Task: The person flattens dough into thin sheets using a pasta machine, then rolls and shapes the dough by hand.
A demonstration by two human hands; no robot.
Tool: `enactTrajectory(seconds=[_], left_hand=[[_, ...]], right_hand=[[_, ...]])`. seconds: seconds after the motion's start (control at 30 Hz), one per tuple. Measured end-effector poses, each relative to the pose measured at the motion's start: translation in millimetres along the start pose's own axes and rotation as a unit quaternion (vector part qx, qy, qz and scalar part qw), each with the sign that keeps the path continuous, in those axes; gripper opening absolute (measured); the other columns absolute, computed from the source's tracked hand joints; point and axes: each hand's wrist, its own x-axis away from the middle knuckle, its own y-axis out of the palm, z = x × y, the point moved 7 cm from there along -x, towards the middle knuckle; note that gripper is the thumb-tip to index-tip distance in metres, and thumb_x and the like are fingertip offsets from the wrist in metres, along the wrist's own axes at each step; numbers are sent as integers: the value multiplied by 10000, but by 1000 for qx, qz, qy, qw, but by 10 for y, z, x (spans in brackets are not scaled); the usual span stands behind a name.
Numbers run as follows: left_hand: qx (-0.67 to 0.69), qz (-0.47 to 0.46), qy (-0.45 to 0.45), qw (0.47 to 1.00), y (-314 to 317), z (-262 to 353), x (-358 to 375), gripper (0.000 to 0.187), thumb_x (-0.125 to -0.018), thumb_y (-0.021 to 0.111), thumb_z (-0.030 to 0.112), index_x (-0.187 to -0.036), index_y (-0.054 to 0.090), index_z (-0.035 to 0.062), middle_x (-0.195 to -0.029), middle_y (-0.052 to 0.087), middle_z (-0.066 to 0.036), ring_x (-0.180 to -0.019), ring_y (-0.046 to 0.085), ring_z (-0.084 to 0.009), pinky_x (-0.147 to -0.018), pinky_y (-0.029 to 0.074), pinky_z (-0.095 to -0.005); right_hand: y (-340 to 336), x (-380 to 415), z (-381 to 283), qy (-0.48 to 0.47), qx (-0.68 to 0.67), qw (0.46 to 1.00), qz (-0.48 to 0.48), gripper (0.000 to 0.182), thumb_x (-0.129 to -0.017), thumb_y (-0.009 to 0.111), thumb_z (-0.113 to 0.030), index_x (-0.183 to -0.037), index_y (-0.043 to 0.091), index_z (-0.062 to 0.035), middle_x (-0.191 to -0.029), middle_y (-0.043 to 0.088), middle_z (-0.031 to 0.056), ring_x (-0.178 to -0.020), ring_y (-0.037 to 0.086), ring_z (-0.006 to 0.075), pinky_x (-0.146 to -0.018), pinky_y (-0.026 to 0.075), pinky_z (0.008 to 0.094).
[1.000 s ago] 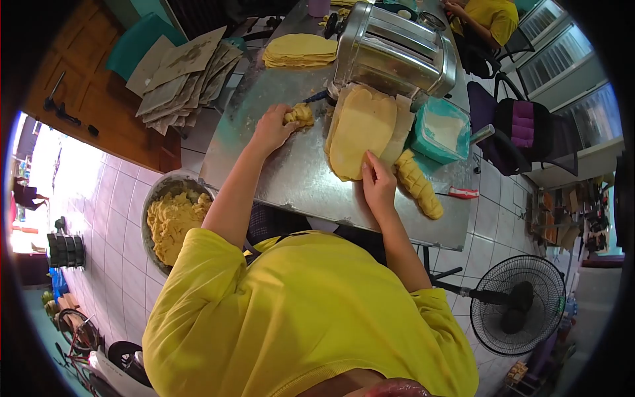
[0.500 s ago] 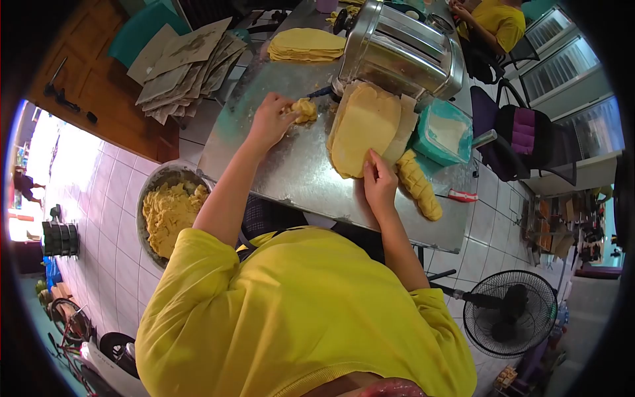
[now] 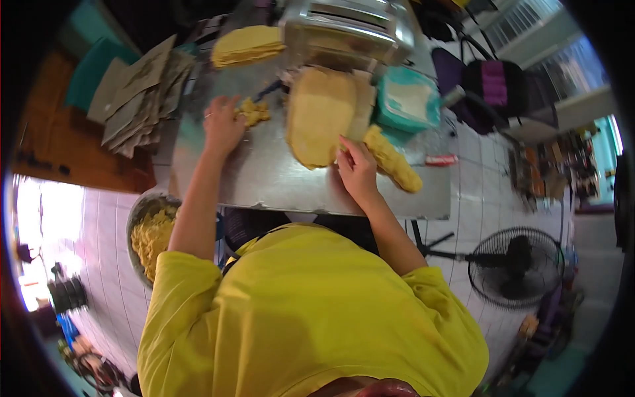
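My left hand [image 3: 223, 127], with a ring on one finger, rests over the metal table beside a small heap of dough scraps [image 3: 254, 112]. Its fingers are spread, and its fingertips lie right at the heap. My right hand [image 3: 359, 173] is at the lower right edge of a stack of flat yellow dough sheets [image 3: 322, 116]. Its thumb and index finger come together there, with a small yellow bit between them that is too small to make out. Just right of this hand lies a long, lumpy roll of dough [image 3: 393, 160].
A steel dough-rolling machine [image 3: 347, 33] stands at the back. Another sheet stack [image 3: 248, 46] lies back left. A teal tub of white powder [image 3: 409, 99] and a red-handled tool [image 3: 441, 160] are at right. A bowl of dough [image 3: 151, 241] stands lower left; a fan [image 3: 516, 264] lower right.
The view has shifted, so the table things appear further left and higher. My left fingers have loosened from the dough scraps and spread. My right hand stays at the sheets' edge.
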Motion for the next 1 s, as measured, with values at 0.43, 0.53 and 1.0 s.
enactTrajectory(seconds=[0.43,0.53,1.0], left_hand=[[-59,-18,-49,997,158,268,-17,260,-708,693,272,-917,616,138,-1030,483,-73,-1037,443,-302,-867,360,-447],[-13,25,13,1000,73,283,67,185,-654,679,109,-800,566,87,-966,486,-96,-947,471,-307,-802,404,-402],[-45,-4,84,995,-251,561,400,103,-710,682,144,-772,648,70,-849,591,-85,-827,545,-290,-752,425,-394]], right_hand=[[-402,-353,618,55,266,961,-53,351,-795,634,-247,-1110,597,-96,-948,581,135,-918,541,324,-788,438,419],[-397,-360,691,108,234,961,-98,360,-790,636,-284,-1092,575,-99,-977,585,120,-932,544,316,-803,431,442],[-406,-376,603,68,214,967,-117,405,-687,737,-227,-1023,565,-81,-987,551,75,-973,514,278,-864,377,417]])
